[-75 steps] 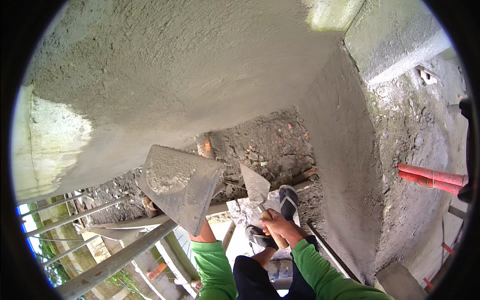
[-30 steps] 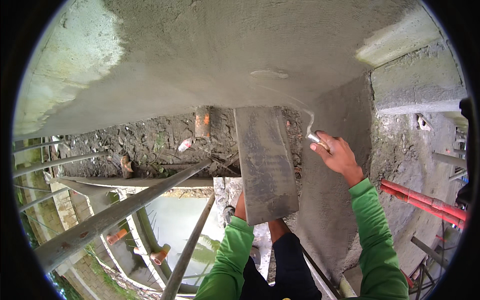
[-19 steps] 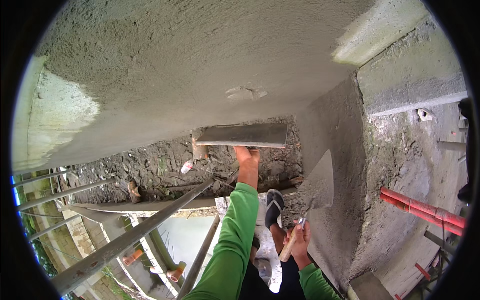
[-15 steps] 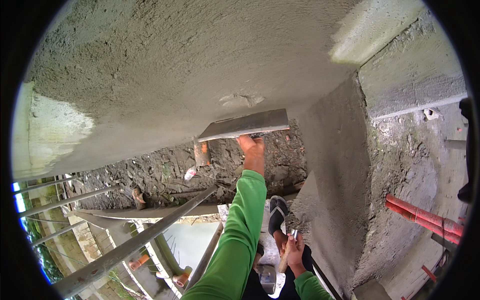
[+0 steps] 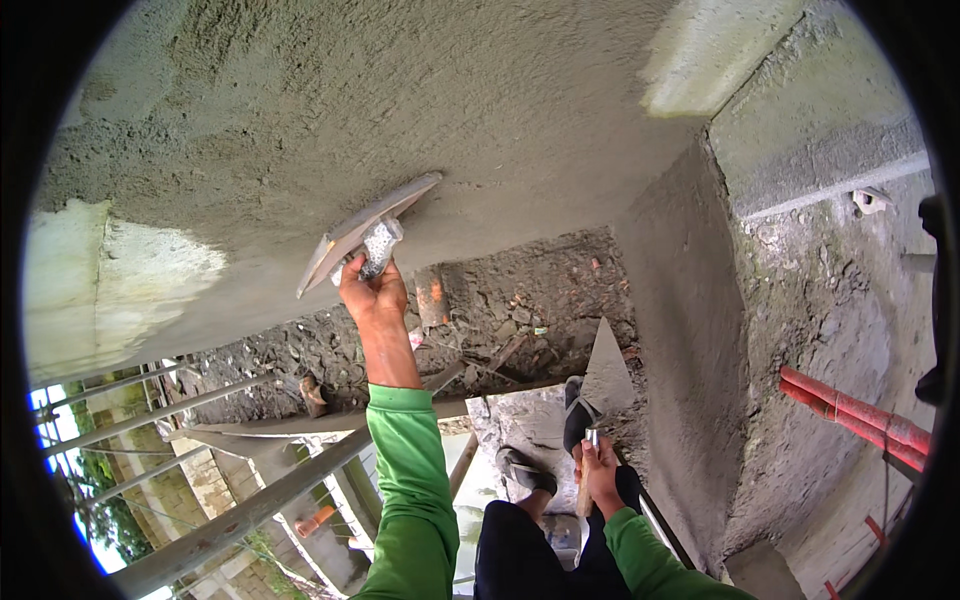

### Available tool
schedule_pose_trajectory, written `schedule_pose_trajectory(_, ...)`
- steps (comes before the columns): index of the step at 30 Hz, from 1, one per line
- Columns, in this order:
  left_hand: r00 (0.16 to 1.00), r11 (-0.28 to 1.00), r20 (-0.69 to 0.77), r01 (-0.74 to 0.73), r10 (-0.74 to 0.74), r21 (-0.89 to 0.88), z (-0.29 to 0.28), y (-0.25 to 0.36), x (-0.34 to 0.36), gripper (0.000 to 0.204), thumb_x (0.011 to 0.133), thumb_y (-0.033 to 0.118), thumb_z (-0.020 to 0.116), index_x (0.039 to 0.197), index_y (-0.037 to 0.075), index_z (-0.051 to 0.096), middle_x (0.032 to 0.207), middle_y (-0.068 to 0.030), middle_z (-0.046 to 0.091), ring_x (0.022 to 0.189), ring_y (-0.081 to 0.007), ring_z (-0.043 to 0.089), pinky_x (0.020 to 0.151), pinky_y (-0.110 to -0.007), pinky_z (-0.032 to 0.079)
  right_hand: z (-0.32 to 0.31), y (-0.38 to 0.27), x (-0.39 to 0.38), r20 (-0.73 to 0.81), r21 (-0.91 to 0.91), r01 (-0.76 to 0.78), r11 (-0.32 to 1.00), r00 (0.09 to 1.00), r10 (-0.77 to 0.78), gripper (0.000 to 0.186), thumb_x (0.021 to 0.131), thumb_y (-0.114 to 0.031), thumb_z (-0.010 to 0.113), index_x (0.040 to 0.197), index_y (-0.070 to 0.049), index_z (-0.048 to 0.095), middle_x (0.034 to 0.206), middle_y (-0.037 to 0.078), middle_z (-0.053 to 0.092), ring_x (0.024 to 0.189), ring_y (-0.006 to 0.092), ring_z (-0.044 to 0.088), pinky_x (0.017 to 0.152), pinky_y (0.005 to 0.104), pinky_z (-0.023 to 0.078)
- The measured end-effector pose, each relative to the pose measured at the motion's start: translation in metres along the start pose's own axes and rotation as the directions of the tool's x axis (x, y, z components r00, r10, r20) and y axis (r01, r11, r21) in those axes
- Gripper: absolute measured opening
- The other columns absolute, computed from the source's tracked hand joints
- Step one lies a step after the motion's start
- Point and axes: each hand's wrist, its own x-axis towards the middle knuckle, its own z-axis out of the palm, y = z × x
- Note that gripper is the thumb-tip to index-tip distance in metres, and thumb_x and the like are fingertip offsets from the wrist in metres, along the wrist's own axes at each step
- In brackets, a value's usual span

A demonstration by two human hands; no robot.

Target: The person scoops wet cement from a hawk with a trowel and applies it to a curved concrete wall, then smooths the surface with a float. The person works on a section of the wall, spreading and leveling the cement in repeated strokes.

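Observation:
My left hand (image 5: 375, 295) is closed round the pale speckled handle of a plastering float (image 5: 345, 235). The float's long flat board lies tilted against the grey plastered wall (image 5: 520, 120), its upper end at or very near the surface. Lower down, in front of my legs, my right hand (image 5: 600, 475) grips the wooden handle of a pointing trowel (image 5: 608, 370). The trowel's pointed, triangular grey blade points away from me, above the rubble and beside my sandalled foot (image 5: 577, 412). A bare, pale patch (image 5: 150, 265) shows on the wall left of the float.
A strip of soil and rubble (image 5: 540, 290) runs along the wall's foot, with an orange-stained pipe stub (image 5: 432, 298) in it. Metal poles (image 5: 240, 495) cross at the lower left. Red pipes (image 5: 855, 415) jut in at the right, beyond a plastered corner (image 5: 690, 330).
My left hand has swept the float leftward along the wall, and its board has turned from near level to a steep slant. The trowel blade now shows more plainly; my right hand barely moved.

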Motion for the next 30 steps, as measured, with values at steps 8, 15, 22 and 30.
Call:
schedule_pose_trajectory(8, 0.985, 0.988, -0.078, 0.154, -0.155, -0.018, -0.082, -0.043, -0.034, 0.045, 0.097, 0.035, 0.052, 0.127, 0.003, 0.058, 0.129, -0.0152, 0.061, 0.121, -0.035, 0.055, 0.105, -0.055, 0.046, 0.008, -0.007, -0.007, -0.03, 0.022, -0.027, 0.999, 0.999, 0.027, 0.017, 0.1, -0.024, 0.059, 0.103, -0.01, 0.051, 0.063, 0.0, 0.049, 0.048, 0.0106, 0.048, 0.041, 0.0273, 0.041)
schedule_pose_trajectory(15, 0.96, 0.964, -0.089, 0.263, -0.264, -0.026, -0.088, -0.258, -0.054, 0.05, 0.095, 0.044, 0.058, 0.13, 0.008, 0.058, 0.136, -0.0079, 0.059, 0.12, -0.0302, 0.055, 0.107, -0.049, 0.043, -0.007, -0.002, 0.009, -0.043, 0.022, 0.001, 1.0, 0.999, 0.0, 0.021, 0.099, -0.027, 0.059, 0.107, -0.009, 0.051, 0.065, 0.001, 0.049, 0.05, 0.012, 0.049, 0.042, 0.0293, 0.042)
schedule_pose_trajectory(22, 0.957, 0.981, -0.224, 0.194, -0.187, 0.011, 0.002, -0.271, -0.048, 0.05, 0.073, -0.014, 0.051, 0.121, -0.003, 0.043, 0.11, -0.0182, 0.056, 0.086, -0.0333, 0.062, 0.075, -0.033, 0.062, -0.013, -0.01, 0.024, -0.048, 0.012, -0.063, 0.998, 0.997, 0.063, 0.027, 0.097, -0.031, 0.063, 0.111, -0.011, 0.052, 0.066, 0.0, 0.049, 0.052, 0.0119, 0.051, 0.043, 0.029, 0.043)
schedule_pose_trajectory(30, 0.991, 0.988, -0.003, 0.13, -0.131, -0.086, 0.07, -0.082, -0.081, 0.032, 0.084, -0.009, 0.052, 0.115, -0.014, 0.052, 0.115, -0.0255, 0.061, 0.104, -0.0398, 0.065, 0.091, -0.046, 0.061, 0.007, -0.02, 0.01, -0.013, -0.007, -0.074, 0.997, 0.997, 0.074, 0.025, 0.098, -0.029, 0.064, 0.112, -0.013, 0.052, 0.065, -0.001, 0.049, 0.05, 0.0101, 0.049, 0.043, 0.0272, 0.041)
